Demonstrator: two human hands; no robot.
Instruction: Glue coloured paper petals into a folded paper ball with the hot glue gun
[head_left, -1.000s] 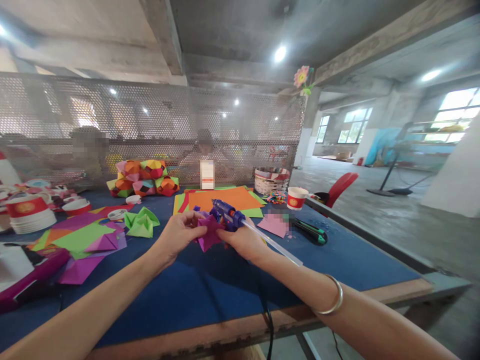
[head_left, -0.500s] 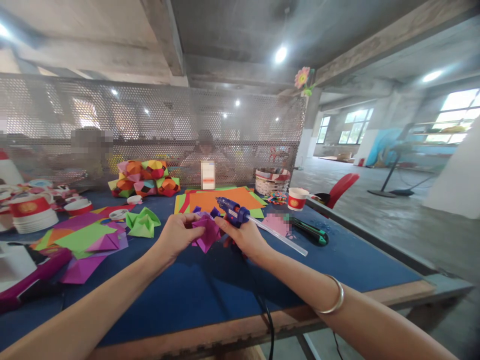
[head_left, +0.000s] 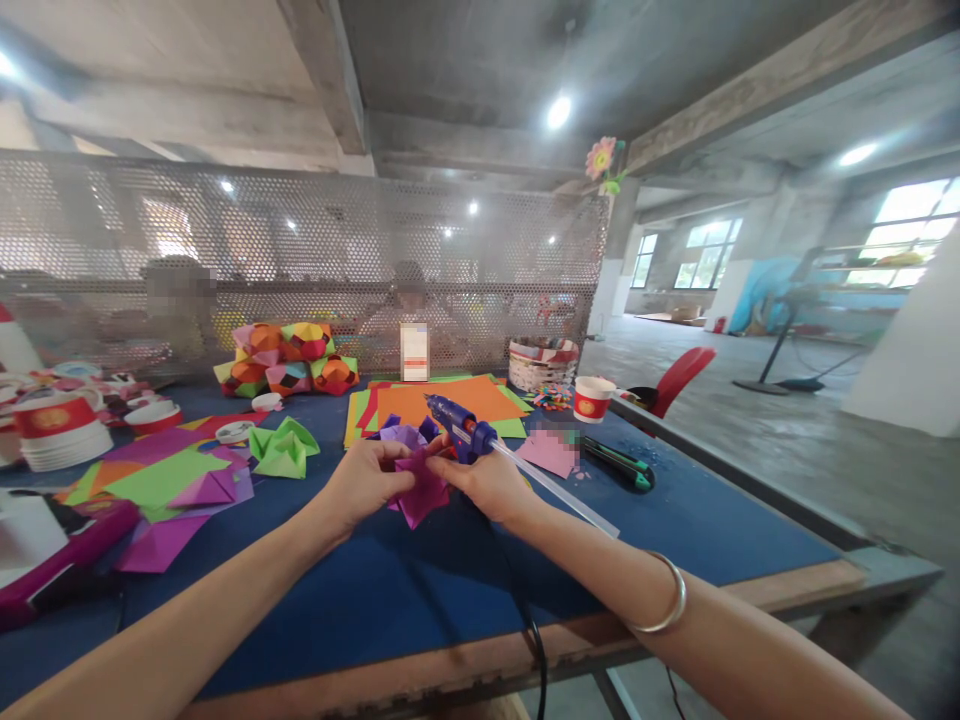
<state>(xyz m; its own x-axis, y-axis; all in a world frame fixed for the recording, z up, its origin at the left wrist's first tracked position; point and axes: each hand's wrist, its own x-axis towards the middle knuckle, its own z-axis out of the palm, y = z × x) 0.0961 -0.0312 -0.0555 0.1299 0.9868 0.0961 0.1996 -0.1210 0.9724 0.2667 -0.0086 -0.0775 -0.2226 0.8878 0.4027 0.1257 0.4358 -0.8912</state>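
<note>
My left hand (head_left: 360,492) pinches a folded purple paper piece (head_left: 421,492) over the middle of the table. Darker violet folds show at its far side. In my right hand (head_left: 491,487) is a blue hot glue gun (head_left: 465,430), its nozzle pointing away to the upper left. A long clear glue stick (head_left: 559,490) juts out of its rear. The thumb and a fingertip of the same hand touch the right edge of the purple paper. Part of the gun's handle is hidden by my fingers. A black cord (head_left: 537,640) hangs over the table's front edge.
Left of my hands lie a green folded paper piece (head_left: 285,447) and loose coloured sheets (head_left: 161,485). Behind are paper balls (head_left: 289,358) and stacked orange sheets (head_left: 442,403). A utility knife (head_left: 621,465), paper cup (head_left: 595,399) and woven basket (head_left: 543,365) are at right.
The purple paper has come slightly nearer and lower. My right thumb and finger have moved onto its edge, and the glue gun has shifted a little left, with its glue stick angled lower.
</note>
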